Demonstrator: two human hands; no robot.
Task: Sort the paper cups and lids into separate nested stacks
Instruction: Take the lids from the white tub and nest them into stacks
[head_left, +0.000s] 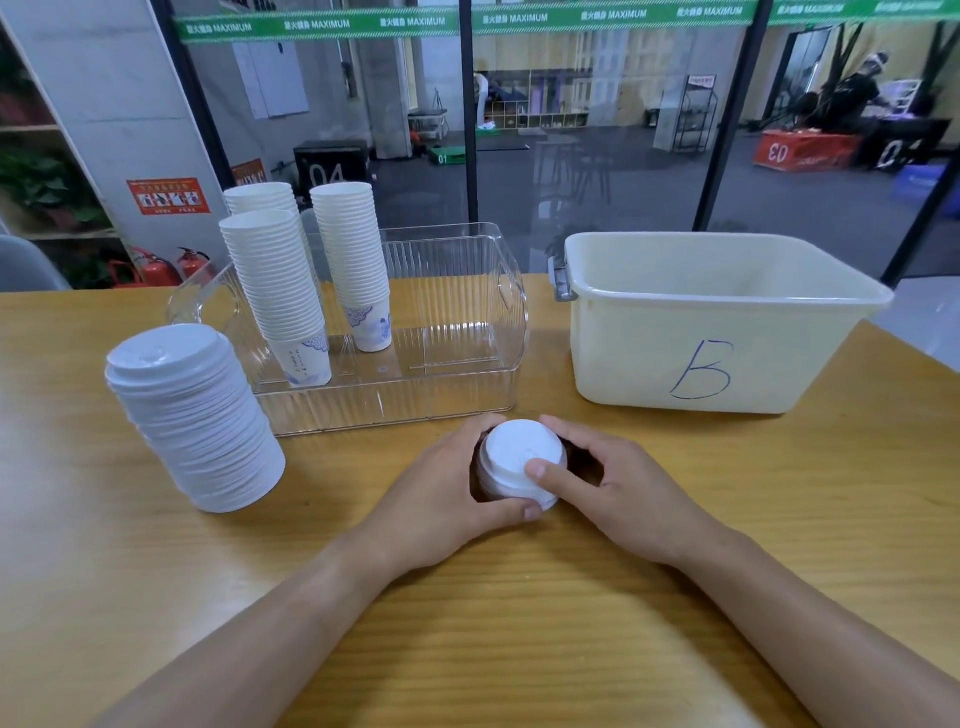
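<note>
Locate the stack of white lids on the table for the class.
In the head view, the stack of lids stands on the wooden table at the left, just left of the clear tray holding the cup stacks.

Tub marked "B"; green banner reads "MAXIMUM".

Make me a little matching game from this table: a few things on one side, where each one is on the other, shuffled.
Things:
1. stacks of cups
2. stack of lids
3. lidded cup
4. letter B

Places:
a. between the left hand and right hand
b. on the cream tub
c. inside the clear bin
d. on the table, left of the bin

Pairs: 1-c, 2-d, 3-a, 4-b
</note>
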